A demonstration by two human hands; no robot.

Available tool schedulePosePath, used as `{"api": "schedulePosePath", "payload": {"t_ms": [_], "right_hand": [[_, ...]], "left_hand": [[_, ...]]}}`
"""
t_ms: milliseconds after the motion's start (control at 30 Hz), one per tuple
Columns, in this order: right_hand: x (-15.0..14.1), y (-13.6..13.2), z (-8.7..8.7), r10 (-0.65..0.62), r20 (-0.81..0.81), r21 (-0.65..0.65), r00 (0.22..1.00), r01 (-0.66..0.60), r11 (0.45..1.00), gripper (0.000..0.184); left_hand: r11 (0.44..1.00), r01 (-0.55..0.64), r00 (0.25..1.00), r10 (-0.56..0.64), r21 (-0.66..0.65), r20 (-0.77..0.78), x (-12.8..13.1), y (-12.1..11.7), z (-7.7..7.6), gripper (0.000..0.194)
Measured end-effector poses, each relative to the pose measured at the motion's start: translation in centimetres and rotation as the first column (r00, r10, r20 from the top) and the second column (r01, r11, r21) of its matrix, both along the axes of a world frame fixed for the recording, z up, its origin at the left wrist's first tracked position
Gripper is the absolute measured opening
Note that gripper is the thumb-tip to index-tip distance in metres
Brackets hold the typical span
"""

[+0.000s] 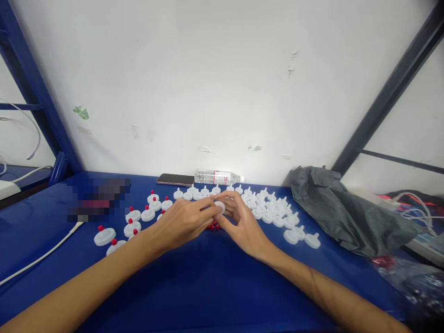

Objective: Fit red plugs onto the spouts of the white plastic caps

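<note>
A white nozzle cap (pixel 219 207) is held between my two hands, above the middle of the blue table. My left hand (pixel 187 216) pinches it from the left with closed fingers. From the other side, the fingers and thumb of my right hand (pixel 243 224) close around it; its spout is mostly hidden. Just below my fingertips lies a small pile of red tips (pixel 213 226). To the left stand several white caps with red tips on their spouts (pixel 104 236). Many white caps with bare spouts (pixel 278 220) spread out on the right and behind my hands.
Along the wall lie a dark phone (pixel 175 179) and a clear plastic bottle (pixel 218 177). A white cable (pixel 41 256) crosses the blue table (pixel 208 291) at left, beside a blurred dark object (pixel 99 199). A dark grey plastic bag (pixel 343 208) covers the right side.
</note>
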State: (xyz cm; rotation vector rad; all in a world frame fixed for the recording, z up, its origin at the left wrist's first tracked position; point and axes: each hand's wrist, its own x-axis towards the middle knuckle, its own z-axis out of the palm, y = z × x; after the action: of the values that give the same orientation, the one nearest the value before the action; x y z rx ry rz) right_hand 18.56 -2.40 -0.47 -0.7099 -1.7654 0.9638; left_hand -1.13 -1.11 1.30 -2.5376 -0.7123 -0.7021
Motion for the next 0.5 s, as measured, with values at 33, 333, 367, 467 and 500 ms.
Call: {"api": "schedulePosePath", "payload": {"t_ms": [33, 333, 367, 467, 500], "right_hand": [[0.1, 0.3, -0.1, -0.003, -0.034, -0.022, 0.999, 0.002, 1.000, 0.031], [2.0, 2.7, 0.2, -0.160, -0.055, -0.143, 0.986, 0.151, 0.978, 0.023], [2.1, 2.8, 0.2, -0.173, -0.050, -0.157, 0.984, 0.164, 0.974, 0.022], [2.3, 2.8, 0.5, -0.197, -0.036, -0.182, 0.980, 0.188, 0.965, 0.021], [2.2, 2.8, 0.6, -0.196, -0.025, -0.183, 0.980, 0.188, 0.965, 0.020]], "left_hand": [[1.000, -0.015, 1.000, 0.015, 0.001, 0.002, -0.1, 0.1, 0.1, 0.023], [0.926, -0.367, 0.930, 0.368, -0.090, -0.001, -2.7, 2.4, 1.9, 0.025], [0.918, -0.376, 0.926, 0.378, -0.126, -0.004, -3.1, 2.7, 1.9, 0.026], [0.896, -0.400, 0.915, 0.403, -0.193, -0.021, -4.3, 3.7, 1.7, 0.030], [0.888, -0.416, 0.908, 0.418, -0.195, -0.032, -4.6, 4.0, 1.5, 0.031]]}}
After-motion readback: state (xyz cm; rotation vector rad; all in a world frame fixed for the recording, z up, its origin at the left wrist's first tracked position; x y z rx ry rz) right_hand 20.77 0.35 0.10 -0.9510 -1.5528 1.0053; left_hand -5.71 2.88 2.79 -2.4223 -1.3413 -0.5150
